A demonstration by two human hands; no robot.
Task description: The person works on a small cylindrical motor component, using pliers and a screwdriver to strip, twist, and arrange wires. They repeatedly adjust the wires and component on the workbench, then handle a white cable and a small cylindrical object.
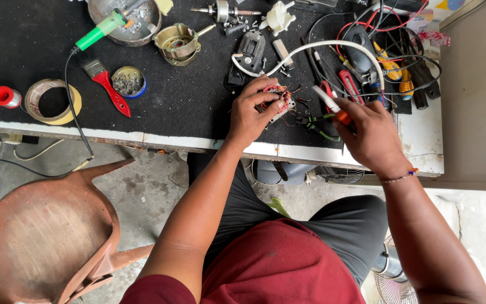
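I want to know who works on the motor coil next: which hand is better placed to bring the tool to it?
The right hand. It already holds the orange-and-white tool, pointing toward the coil, while the left hand is busy gripping the coil.

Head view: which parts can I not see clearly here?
- Stator: mostly covered by the left hand.
- Tool in the right hand: its handle is hidden inside the grip.
- Bowl: cut off by the top edge.
- Screws: too small to count.
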